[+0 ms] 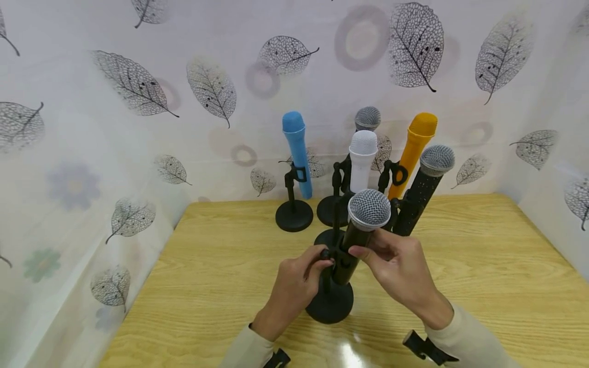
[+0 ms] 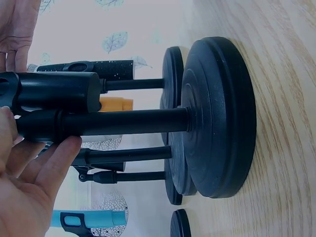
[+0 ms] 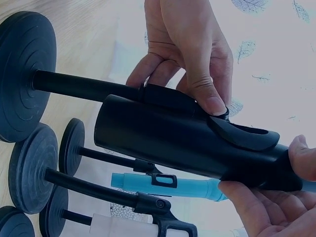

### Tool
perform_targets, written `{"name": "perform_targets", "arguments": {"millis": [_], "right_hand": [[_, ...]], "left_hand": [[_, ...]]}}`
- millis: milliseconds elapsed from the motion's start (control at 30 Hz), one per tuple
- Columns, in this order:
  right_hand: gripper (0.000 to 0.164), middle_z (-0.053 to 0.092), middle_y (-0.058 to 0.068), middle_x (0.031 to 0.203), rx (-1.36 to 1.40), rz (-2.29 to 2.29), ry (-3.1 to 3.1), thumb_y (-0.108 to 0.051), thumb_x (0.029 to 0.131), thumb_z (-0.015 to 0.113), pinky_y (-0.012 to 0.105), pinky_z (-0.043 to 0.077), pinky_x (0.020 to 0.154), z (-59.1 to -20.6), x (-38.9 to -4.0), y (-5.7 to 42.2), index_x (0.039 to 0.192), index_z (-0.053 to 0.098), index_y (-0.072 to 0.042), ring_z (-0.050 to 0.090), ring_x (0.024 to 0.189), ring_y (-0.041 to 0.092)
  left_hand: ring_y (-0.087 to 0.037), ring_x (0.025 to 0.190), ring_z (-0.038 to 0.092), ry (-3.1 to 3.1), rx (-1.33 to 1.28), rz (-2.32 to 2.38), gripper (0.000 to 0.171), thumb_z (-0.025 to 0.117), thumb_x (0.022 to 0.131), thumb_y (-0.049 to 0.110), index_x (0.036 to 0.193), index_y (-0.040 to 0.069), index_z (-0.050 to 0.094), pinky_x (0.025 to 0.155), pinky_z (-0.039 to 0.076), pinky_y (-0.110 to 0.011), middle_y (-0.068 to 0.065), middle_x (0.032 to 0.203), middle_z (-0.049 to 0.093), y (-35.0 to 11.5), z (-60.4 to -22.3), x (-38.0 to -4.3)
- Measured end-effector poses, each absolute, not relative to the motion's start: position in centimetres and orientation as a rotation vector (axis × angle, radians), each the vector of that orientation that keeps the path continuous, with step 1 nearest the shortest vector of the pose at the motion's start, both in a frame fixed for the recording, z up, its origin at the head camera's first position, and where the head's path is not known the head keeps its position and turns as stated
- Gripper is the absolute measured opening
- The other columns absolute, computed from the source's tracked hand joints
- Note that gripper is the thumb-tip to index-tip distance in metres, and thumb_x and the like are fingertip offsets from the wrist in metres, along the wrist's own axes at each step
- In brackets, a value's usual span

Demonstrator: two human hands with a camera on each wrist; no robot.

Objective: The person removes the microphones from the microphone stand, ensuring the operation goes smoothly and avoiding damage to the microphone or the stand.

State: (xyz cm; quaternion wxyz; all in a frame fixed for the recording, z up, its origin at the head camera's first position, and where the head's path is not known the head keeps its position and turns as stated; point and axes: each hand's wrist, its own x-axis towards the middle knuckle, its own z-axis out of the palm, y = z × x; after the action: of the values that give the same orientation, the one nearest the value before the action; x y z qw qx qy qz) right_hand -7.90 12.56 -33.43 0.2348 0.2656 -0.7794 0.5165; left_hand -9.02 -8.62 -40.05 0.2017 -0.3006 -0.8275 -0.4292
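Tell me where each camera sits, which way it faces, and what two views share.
Head: worn on the head, facing forward and down at the table; left hand, right hand and sleeves show.
Left wrist: on that wrist, image sideways, facing the front stand; left hand and part of right hand show.
Right wrist: on that wrist, also sideways, facing the held microphone; parts of both hands show.
Shared: both wrist views show the blue microphone.
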Motion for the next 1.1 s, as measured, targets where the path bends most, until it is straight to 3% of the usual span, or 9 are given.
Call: {"name": "perform_targets", "arguments": {"millis": [1100], "right_hand": [[0.026,0.077,0.006,0.089,0.716,1.404,-2.143,0.011,0.079,0.08,0.02,0.056,0.065,-32.1,-7.8,12.8,0.102,0.075,0.0,0.072,0.077,0.004]], "left_hand": [[0.004,0.05,0.034,-2.307,-0.834,-1.2,0.013,0.062,0.102,0.016,0.114,0.011,0.064,0.047,0.032,-0.012,0.009,0.066,0.043,-8.5,-40.1,-9.0]]}}
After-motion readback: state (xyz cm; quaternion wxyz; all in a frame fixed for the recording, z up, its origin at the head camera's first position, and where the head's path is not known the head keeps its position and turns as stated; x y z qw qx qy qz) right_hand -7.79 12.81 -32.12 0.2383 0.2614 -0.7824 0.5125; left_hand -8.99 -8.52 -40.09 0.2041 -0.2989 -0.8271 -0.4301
